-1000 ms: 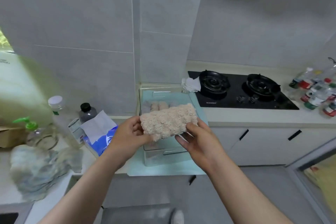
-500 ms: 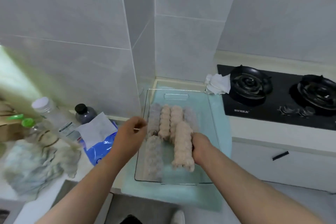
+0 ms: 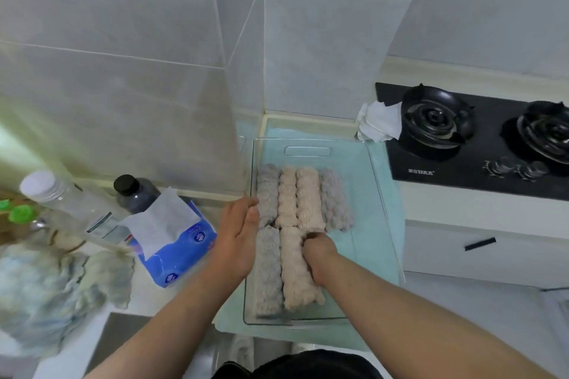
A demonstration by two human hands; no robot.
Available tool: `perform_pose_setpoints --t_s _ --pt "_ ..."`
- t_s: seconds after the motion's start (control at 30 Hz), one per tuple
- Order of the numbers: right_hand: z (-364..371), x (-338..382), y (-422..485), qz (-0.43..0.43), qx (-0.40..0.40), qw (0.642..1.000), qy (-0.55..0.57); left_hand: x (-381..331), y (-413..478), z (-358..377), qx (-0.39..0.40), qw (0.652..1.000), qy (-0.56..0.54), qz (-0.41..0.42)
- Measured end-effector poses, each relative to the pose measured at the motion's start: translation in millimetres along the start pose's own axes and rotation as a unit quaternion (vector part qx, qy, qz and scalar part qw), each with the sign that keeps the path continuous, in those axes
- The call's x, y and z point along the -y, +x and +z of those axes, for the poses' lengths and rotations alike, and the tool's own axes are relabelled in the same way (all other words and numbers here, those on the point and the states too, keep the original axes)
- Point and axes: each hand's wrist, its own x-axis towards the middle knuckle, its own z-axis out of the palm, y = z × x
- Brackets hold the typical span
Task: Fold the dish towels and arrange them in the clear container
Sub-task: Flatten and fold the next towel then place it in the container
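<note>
Since half a second ago – beige towel roll (image 3: 297, 280) lowered from a raised hold to the container floor; left hand (image 3: 238, 237) changed from pinched to flat.

1. Mint mat (image 3: 308, 337). Thin, soft sheet under the container; probably keeps the container from sliding on the counter.
2. Clear container (image 3: 308, 151). Rigid transparent plastic, rectangular, straight walls, a handle slot in the far wall. Likely light but slippery; best taken by the rim or slot.
3. Unfolded towel pile (image 3: 46, 295). Grey-blue, limp and crumpled, on the counter well to the left. Still to be folded, by the look of it.
4. Back row of four rolls (image 3: 300, 197). Grey, beige, beige, grey, lying side by side and touching, on the container floor.
5. Front grey roll (image 3: 268, 274). Lies against the left wall, in line behind the back row.
6. Beige towel roll. Nubbly pile, soft, light, springy; lies touching the front grey roll. Likely to unroll if released loosely, so hold it around the middle and press it against its neighbour.
7. Left hand. Fingers straight and together, edge-on at the container's left wall; grips nothing.
8. Right hand (image 3: 318, 251). Fingers curled down onto the beige roll's right flank – appears to grip it.
</note>
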Motion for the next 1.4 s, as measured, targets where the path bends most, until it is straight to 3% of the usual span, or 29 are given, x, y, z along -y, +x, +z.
perform_pose_setpoints --t_s 0.1,0.17,0.3,0.5,0.77,1.03,1.17,1.3,1.4 --pt "-2.8 -1.3 -2.2 -0.022 -0.037 0.992 -0.118 5.8 2.6 -1.9 0.015 1.000 0.004 0.012" --pt "-6.7 -1.8 -9.1 -0.002 -0.009 0.991 -0.134 6.6 3.4 -4.1 0.026 1.000 -0.006 0.008" --pt "-16.3 11.8 -35.6 0.163 0.100 0.980 0.056 5.9 5.3 -7.5 0.044 0.999 -0.028 0.002" --pt "7.7 20.0 -50.3 0.184 0.172 0.944 0.212 5.3 5.0 -6.9 0.045 0.997 -0.056 0.003" --pt "17.5 19.5 -45.8 0.151 0.083 0.980 0.095 8.6 4.5 -11.1 0.076 0.995 -0.067 -0.005" --pt "-3.9 25.3 -62.8 0.053 0.071 0.995 -0.034 -0.8 7.2 -15.4 0.079 0.996 -0.044 -0.004" --pt "-10.9 26.7 -65.3 0.041 0.061 0.997 -0.011 -5.2 8.4 -17.1 0.052 0.998 -0.038 -0.001" --pt "-37.4 39.2 -66.0 -0.097 0.064 0.981 -0.154 -13.2 8.0 -26.1 0.015 0.997 -0.075 -0.004" --pt "-78.3 65.8 -65.9 -0.204 0.091 0.960 -0.170 -16.9 9.3 -43.0 -0.002 0.993 -0.117 -0.022"
